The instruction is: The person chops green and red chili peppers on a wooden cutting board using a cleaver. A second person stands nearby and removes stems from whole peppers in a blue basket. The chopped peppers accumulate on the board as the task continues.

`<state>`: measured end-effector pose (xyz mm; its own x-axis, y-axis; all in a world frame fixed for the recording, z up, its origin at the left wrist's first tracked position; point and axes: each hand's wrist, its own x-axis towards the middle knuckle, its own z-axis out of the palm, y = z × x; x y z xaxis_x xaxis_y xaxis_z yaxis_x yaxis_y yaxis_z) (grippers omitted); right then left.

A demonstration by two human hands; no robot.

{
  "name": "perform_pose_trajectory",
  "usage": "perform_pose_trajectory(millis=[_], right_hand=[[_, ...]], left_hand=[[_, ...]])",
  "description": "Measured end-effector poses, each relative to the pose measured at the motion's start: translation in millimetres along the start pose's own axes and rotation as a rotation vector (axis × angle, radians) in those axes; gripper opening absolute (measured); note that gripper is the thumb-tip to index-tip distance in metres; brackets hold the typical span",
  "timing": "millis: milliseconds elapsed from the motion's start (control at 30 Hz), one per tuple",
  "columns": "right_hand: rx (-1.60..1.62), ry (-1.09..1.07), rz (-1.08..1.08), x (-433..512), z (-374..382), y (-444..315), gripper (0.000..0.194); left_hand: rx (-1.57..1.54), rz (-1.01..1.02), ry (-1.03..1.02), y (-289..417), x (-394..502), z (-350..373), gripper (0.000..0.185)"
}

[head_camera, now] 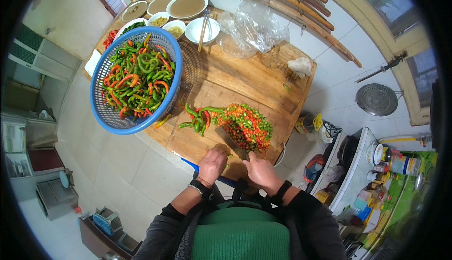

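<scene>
My right hand (262, 172) grips the handle of a cleaver (231, 142), its broad blade against the near left side of a heap of chopped red and green chili peppers (252, 124). The heap lies on a wooden cutting board (183, 140). Close to the board's near edge, my left hand (213, 163) rests with curled fingers, small green chili bits beside it. Whether it holds anything is hidden by the fingers. Several whole chili peppers (197, 118) lie left of the heap. Farther left, a blue plastic colander (137, 130) is full of whole red and green peppers.
Behind the colander stand bowls, one a large bowl of brown liquid (187, 5). Chopsticks (203, 30) lie across a white bowl (212, 34). A clear plastic bag (256, 19) sits at the back of the wooden table (233, 62). Shelves with bottles (402, 164) stand right.
</scene>
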<state>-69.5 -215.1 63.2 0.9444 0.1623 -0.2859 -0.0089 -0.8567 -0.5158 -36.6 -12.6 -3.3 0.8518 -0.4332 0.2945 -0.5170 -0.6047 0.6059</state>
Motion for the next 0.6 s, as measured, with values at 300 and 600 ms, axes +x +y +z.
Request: perform_pose_trajectory(millis=[300, 600], right_hand=[[-0.055, -0.016, -0.083, -31.1, -1.6, -14.2, 0.015], [-0.138, -0.037, -0.075, -28.0, 3.8, -22.7, 0.024]], left_hand=[[0.037, 0.010, 0.004, -1.5, -0.8, -3.4, 0.020], [0.061, 0.037, -0.110, -16.5, -11.0, 2.4, 0.023]])
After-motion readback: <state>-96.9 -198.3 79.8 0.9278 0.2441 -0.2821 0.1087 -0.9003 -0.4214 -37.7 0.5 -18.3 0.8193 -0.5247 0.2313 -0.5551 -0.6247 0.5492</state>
